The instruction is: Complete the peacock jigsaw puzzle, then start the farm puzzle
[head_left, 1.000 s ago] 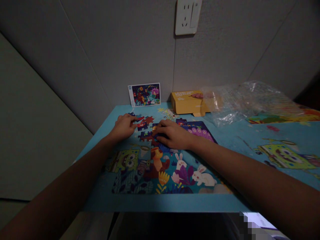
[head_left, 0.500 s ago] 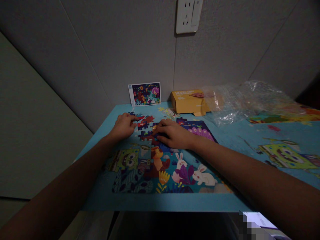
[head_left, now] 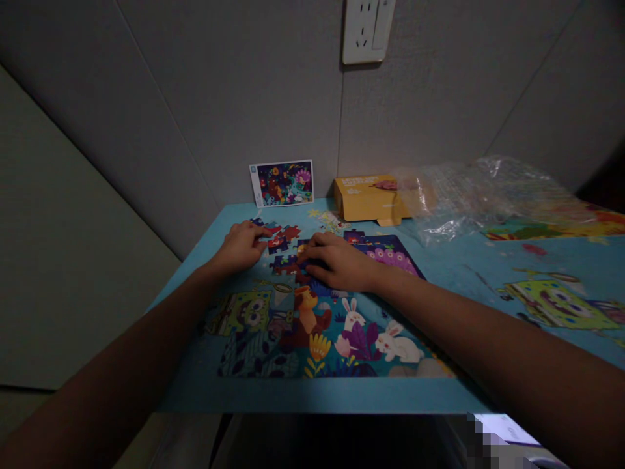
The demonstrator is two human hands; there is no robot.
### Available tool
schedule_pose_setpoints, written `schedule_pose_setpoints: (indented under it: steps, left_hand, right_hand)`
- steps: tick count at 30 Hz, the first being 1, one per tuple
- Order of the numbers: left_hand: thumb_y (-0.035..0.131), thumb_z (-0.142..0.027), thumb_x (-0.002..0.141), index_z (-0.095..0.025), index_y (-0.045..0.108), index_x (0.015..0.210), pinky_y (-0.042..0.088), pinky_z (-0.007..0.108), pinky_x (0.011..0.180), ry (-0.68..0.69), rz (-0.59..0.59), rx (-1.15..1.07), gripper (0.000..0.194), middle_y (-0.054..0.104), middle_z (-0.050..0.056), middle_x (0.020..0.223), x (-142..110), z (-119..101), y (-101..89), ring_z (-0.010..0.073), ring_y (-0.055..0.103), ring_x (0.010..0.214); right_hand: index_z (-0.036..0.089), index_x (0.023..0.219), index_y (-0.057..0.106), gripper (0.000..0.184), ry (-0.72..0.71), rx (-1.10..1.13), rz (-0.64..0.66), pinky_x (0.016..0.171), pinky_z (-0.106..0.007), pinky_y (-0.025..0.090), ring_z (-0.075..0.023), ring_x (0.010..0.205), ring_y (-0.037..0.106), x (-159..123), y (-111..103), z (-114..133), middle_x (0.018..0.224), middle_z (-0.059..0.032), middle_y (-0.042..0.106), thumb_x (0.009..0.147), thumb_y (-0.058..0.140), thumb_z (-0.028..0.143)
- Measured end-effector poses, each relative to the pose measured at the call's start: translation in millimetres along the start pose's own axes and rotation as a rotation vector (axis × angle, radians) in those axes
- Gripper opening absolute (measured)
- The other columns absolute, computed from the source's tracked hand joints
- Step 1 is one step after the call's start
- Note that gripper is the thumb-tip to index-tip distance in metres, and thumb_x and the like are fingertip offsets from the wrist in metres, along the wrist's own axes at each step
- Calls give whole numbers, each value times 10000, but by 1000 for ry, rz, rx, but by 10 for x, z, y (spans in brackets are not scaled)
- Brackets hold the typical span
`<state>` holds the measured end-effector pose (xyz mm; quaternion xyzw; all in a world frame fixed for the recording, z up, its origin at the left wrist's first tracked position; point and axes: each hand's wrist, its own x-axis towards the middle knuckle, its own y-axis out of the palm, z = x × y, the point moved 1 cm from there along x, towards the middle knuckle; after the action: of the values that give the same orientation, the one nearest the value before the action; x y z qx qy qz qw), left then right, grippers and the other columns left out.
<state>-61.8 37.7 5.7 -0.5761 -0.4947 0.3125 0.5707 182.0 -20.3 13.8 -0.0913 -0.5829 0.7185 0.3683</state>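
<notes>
On the blue table, a partly assembled jigsaw puzzle (head_left: 361, 339) shows rabbits, flowers and a brown animal. My left hand (head_left: 240, 247) is at the far left among loose puzzle pieces (head_left: 278, 243). Its index finger and thumb are apart, with the fingertips at the edge of the pieces. My right hand (head_left: 339, 262) lies over the upper part of the puzzle, fingers bent and spaced, tips touching its left side near a joined group of dark pieces (head_left: 286, 264). Whatever lies under the right palm is hidden.
A picture card (head_left: 284, 184) leans against the wall behind the pieces. To its right stand a yellow box (head_left: 366, 198) and a crumpled clear plastic bag (head_left: 454, 202). The table's front edge (head_left: 312, 397) runs below the puzzle. A wall socket (head_left: 366, 32) is above.
</notes>
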Motion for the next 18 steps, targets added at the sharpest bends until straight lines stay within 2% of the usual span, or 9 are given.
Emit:
schedule_pose_setpoints:
  steps: [12,18]
  left_hand:
    - [498,-307,845,-237,680,1151,414,439,973,51,25,20,363,574,94,1120,-31,-50,-2,276,503,1084]
    - [502,-336,862,-222,679,1151,412,414,977,102,43,-7,357,575,94,1121,-35,-65,-16,263,504,1080]
  right_hand:
    - [165,1095,688,253,11,-4,-1,883,-359,382,-233,981,527,-7,5,2,1007,-105,579,879,567,216]
    - [151,1079,693,245,1,4,-9,876,-366,391,-235,975,528,-2,13,-2,1000,-112,584,874,569,204]
